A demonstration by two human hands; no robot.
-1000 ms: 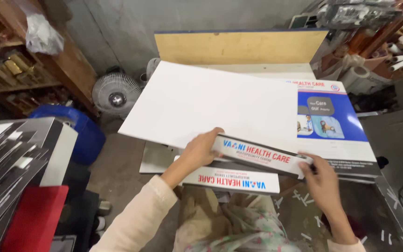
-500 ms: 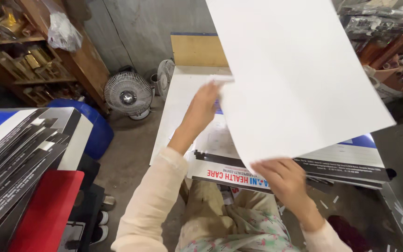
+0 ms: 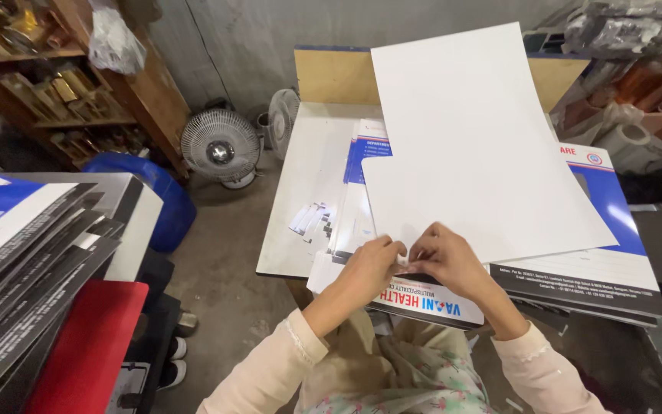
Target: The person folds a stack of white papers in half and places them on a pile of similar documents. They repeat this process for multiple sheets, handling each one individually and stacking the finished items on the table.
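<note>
A large white printed sheet (image 3: 469, 146) is lifted and tilted above a white table (image 3: 304, 184). Both hands meet at its near lower edge. My left hand (image 3: 369, 264) pinches the corner of the sheet, and my right hand (image 3: 450, 261) grips the same edge right beside it. Under the hands lies a stack of printed blue-and-white folder sheets (image 3: 607, 253), with a folded white flap (image 3: 423, 299) sticking out toward me.
Two small fans (image 3: 220, 146) stand on the floor left of the table beside a blue drum (image 3: 155, 195). A tall pile of printed sheets (image 3: 32, 253) and a red board (image 3: 86, 345) fill the near left. Wooden shelves (image 3: 47, 84) stand far left; rolls of material (image 3: 637, 107) far right.
The white sheet came up off the stack and swung over, and now stands lower and flatter. My left hand moved from the sheet's upper edge down to join the right hand at the near edge.
</note>
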